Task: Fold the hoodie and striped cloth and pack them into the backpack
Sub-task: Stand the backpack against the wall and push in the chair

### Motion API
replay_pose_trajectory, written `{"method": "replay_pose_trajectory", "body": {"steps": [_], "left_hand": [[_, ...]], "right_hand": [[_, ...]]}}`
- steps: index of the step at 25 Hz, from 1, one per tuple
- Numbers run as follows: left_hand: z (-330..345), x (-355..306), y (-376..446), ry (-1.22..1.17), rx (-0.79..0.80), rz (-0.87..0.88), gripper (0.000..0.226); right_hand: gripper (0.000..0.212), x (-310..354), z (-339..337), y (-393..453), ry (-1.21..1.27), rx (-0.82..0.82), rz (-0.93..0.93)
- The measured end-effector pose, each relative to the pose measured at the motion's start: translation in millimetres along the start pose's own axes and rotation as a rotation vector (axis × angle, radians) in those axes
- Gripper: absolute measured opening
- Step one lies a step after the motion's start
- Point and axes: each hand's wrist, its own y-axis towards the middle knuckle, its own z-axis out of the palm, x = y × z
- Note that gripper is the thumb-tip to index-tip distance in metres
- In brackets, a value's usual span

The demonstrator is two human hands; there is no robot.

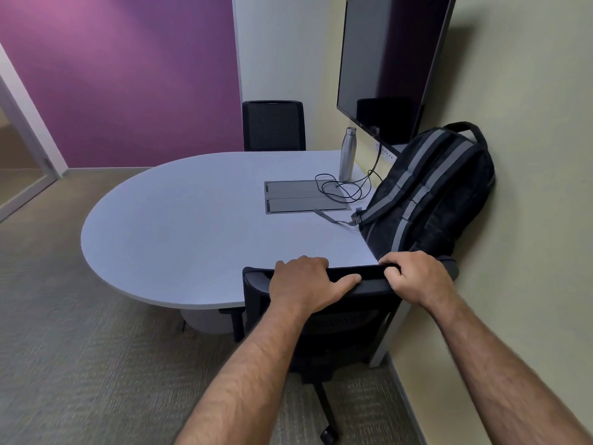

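A black backpack (430, 191) with grey stripes stands upright on the right side of the table, leaning against the wall. Its zips look closed. Both my hands hold the top edge of a black office chair's backrest (256, 284) in front of the table. My left hand (305, 284) grips the rail with fingers over the far side and the thumb along the front. My right hand (414, 277) curls round the rail's right end, close below the backpack. No hoodie or striped cloth shows in this view.
The pale grey rounded table (179, 220) carries a steel bottle (348, 154), a looped black cable (340, 187) and a flush grey cable hatch (301, 197). A dark monitor (385, 65) hangs on the right wall. A second black chair (272, 125) stands at the far side. Carpet lies to the left.
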Motion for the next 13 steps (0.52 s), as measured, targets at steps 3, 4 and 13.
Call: {"method": "replay_pose_trajectory", "body": {"steps": [3,4,13], "left_hand": [[2,9,12,0.01,-0.017,-0.009,0.082],[3,11,16,0.013,-0.02,-0.015,0.082],[5,10,23,0.014,-0.01,-0.019,0.085]], "right_hand": [[0.05,4,4,9,-0.035,-0.02,-0.023],[0.05,5,5,11,-0.044,-0.017,-0.036],[0.046,0,4,19,-0.024,0.004,-0.042]]}}
